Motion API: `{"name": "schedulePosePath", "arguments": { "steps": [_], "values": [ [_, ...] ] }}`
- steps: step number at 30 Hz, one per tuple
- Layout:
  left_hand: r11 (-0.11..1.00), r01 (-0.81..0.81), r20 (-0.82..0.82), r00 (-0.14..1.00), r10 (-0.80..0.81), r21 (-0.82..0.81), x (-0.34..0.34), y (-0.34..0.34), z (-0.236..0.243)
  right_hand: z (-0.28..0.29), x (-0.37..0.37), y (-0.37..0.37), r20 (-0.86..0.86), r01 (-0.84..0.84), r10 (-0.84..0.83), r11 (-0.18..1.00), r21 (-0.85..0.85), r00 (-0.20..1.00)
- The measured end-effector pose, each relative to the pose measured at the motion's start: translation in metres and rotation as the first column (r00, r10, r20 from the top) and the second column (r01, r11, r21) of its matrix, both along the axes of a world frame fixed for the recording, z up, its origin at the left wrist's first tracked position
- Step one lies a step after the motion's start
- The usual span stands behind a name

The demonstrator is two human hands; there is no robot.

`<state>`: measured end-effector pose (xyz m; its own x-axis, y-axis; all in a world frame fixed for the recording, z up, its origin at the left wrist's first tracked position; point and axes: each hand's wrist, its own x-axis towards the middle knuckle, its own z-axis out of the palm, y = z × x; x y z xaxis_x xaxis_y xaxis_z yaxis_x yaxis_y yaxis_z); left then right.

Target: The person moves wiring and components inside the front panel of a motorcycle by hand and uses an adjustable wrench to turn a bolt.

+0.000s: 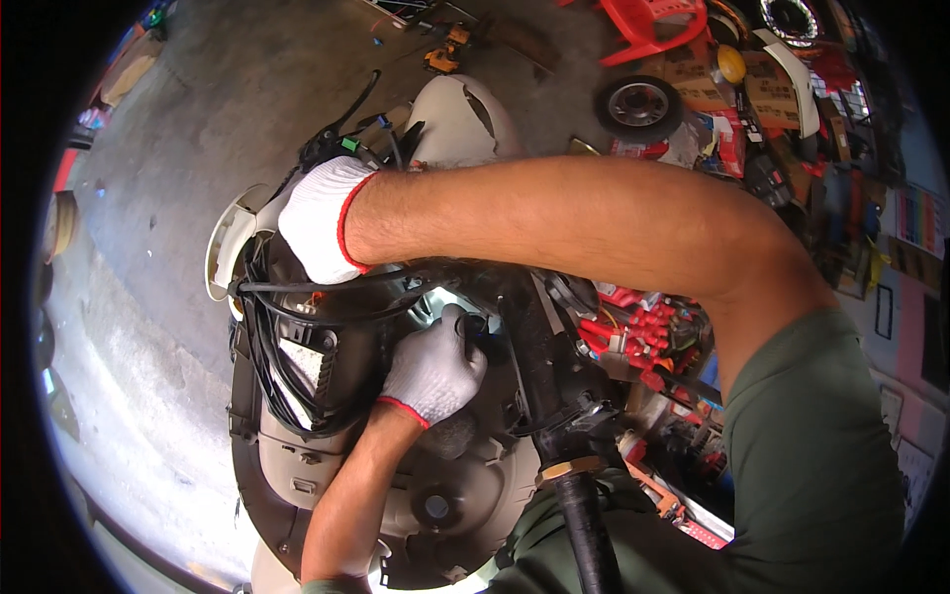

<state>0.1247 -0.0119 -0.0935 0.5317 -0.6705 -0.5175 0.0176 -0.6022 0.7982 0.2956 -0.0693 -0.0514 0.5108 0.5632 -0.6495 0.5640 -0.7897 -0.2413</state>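
Note:
A partly stripped motor scooter with beige body panels (297, 465) stands in front of me, its black cables (259, 366) bared in a looped bundle on the left. My left hand (435, 376), in a white glove with a red cuff, reaches into the middle of the frame. Its fingers curl around something dark that I cannot make out, beside a brightly lit spot. Stretched across from the right, my right hand (322, 223), gloved alike, rests over the front wiring near a green connector (349, 145); its fingertips are hidden. A black handlebar grip (586, 530) points toward me.
Beyond the scooter's pale front cover (460, 119), an orange power drill (448, 49) lies on the concrete floor (228, 109). To the right are a small wheel (638, 109), a red plastic chair (653, 28), cardboard boxes (772, 89) and a jumble of red-handled tools (648, 332).

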Motion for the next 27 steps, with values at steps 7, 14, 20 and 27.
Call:
{"name": "schedulePosePath", "arguments": {
  "steps": [7,14,20,27],
  "values": [
    [1.000,-0.010,-0.010,1.000,0.010,-0.002,0.000,0.001,0.001,-0.043,-0.017,-0.004,0.029,-0.039,0.034,0.986,0.163,0.999],
    [1.000,0.006,0.007,1.000,-0.006,-0.017,-0.001,0.001,-0.002,-0.087,-0.025,-0.026,-0.017,-0.326,0.327,0.944,0.052,0.945],
    [1.000,0.015,-0.006,1.000,-0.015,-0.023,0.001,0.001,0.002,-0.098,-0.032,-0.033,-0.146,-0.125,0.110,0.987,-0.098,0.983],
    [0.999,0.020,-0.017,1.000,-0.020,-0.030,0.002,0.002,0.003,-0.123,-0.032,-0.020,-0.338,-0.086,-0.005,0.963,-0.254,0.941]
  ]
}}
